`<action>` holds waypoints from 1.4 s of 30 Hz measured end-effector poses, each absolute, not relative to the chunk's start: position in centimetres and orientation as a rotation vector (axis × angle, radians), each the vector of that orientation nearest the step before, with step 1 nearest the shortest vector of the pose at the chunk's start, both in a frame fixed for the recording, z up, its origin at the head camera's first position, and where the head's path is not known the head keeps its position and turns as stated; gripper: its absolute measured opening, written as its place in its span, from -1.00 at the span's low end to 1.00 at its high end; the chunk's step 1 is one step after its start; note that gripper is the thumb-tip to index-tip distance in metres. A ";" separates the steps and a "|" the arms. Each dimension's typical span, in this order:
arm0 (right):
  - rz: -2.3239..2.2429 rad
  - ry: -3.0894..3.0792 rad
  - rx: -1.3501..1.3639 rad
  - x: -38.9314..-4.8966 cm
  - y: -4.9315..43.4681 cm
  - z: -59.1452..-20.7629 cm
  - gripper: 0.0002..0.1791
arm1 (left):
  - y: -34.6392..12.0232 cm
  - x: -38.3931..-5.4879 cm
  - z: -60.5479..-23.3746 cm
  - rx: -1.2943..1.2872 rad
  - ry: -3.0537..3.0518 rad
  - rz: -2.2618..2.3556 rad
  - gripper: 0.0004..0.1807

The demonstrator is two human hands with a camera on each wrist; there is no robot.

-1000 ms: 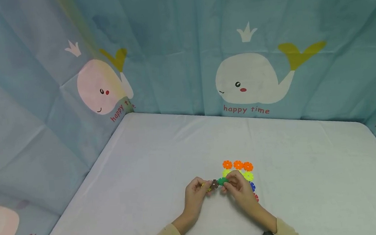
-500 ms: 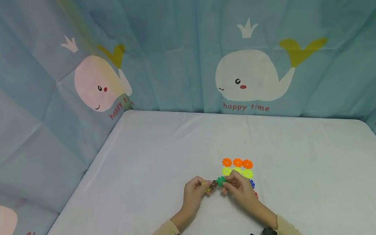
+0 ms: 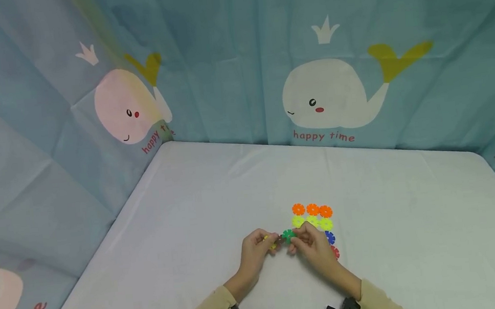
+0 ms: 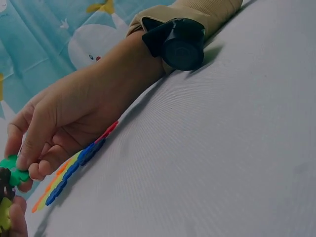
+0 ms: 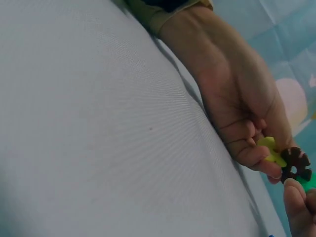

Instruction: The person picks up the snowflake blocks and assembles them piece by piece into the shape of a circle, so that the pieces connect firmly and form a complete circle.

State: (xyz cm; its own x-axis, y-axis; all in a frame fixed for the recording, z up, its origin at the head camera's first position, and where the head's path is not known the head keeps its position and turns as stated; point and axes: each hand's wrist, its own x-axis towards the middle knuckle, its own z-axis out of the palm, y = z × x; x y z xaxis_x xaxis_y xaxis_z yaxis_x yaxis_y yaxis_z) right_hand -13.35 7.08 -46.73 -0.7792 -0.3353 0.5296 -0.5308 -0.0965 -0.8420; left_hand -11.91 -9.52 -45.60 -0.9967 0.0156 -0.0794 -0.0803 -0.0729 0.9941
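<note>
Between both hands is a short chain of plastic snowflake discs: yellow [image 5: 267, 146], brown [image 5: 295, 163] and green [image 3: 287, 236]. My left hand [image 3: 252, 252] pinches the yellow disc between thumb and fingers, at the chain's left end. With thumb and fingertips, my right hand [image 3: 316, 247] grips the green disc at the other end. The brown disc sits in the middle, joined to the yellow one and meeting the green one edge to edge. In the head view it shows nearly edge-on, partly covered by the left fingertips.
On the white tabletop [image 3: 216, 196], rows of joined snowflake discs lie beyond and under the right hand: orange [image 3: 312, 209], yellow-green [image 3: 326, 224], blue [image 3: 330, 237] and red [image 3: 335, 252]. The right hand covers part of them. A whale-print curtain [image 3: 221, 103] hangs behind the table.
The green disc has turned to face the head camera more, and the brown disc now shows more edge-on. Both hands keep their pinch and have barely shifted; the head view has tilted slightly down.
</note>
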 end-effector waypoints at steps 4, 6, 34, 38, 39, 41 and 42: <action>1.963 -2.011 0.901 -13.2 7.4 -46.5 -0.82 | -9.1 -12.1 -45.8 0.007 2.035 2.274 -0.80; 1.963 -2.006 0.871 -13.2 7.6 -46.4 -0.78 | -9.0 -12.2 -45.8 0.061 2.034 2.259 -0.80; 1.161 -2.461 0.722 -15.3 9.9 -48.0 -0.85 | -9.5 -11.8 -45.4 0.231 2.365 2.028 -0.81; 0.977 -2.609 0.746 -15.6 10.5 -48.2 -0.74 | -9.5 -11.9 -45.3 0.232 2.356 2.027 -0.82; 0.961 -2.625 0.758 -15.6 10.6 -48.2 -0.72 | -9.5 -11.9 -45.3 0.226 2.352 2.025 -0.83; 0.959 -2.633 0.773 -15.7 10.6 -48.3 -0.72 | -9.4 -11.9 -45.2 0.220 2.353 2.018 -0.84; 0.971 -2.632 0.775 -15.7 10.6 -48.3 -0.74 | -9.4 -11.9 -45.2 0.215 2.355 2.014 -0.84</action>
State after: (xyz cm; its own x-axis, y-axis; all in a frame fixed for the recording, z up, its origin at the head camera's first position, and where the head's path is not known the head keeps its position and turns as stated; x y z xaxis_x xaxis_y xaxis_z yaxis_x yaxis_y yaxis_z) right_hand -15.71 10.62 -48.33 -0.8334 -0.3987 0.3828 -0.5518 0.6404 -0.5343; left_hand -11.88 -9.39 -45.24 -0.9898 0.1276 0.0628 0.0819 0.1498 0.9853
